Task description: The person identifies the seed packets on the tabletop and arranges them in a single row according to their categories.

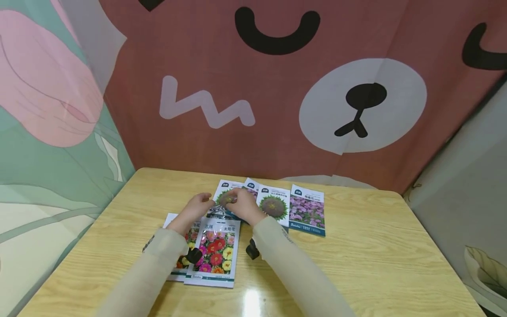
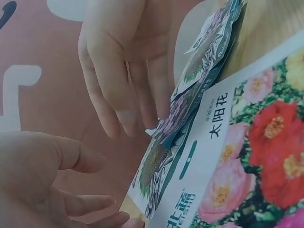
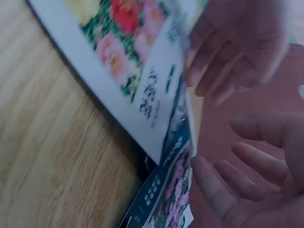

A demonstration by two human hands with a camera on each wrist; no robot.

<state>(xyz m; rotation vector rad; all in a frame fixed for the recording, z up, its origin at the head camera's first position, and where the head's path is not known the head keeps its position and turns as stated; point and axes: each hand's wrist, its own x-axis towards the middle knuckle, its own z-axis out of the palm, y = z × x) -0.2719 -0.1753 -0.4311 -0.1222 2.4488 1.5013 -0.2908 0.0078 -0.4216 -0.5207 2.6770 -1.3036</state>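
In the head view my right hand (image 1: 244,204) is over a seed packet with a round, green-fringed flower (image 1: 225,184) and a purple-flower packet (image 1: 250,186). The right wrist view shows a fingertip of this hand at the edge of the purple-flower packet (image 3: 175,185); its fingers are loosely extended. My left hand (image 1: 195,212) hovers at the left side of the green-fringed packet, fingers apart and holding nothing. Nearer me, a packet with red, pink and yellow flowers (image 1: 215,255) overlaps a similar packet (image 1: 177,276), partly hidden by the left forearm.
To the right, another green-fringed flower packet (image 1: 273,207) overlaps the purple one. Beside it lies a second purple-flower packet (image 1: 306,211). All rest on a light wooden table (image 1: 368,255), against a reddish-brown cartoon cloth (image 1: 277,149) along its back edge.
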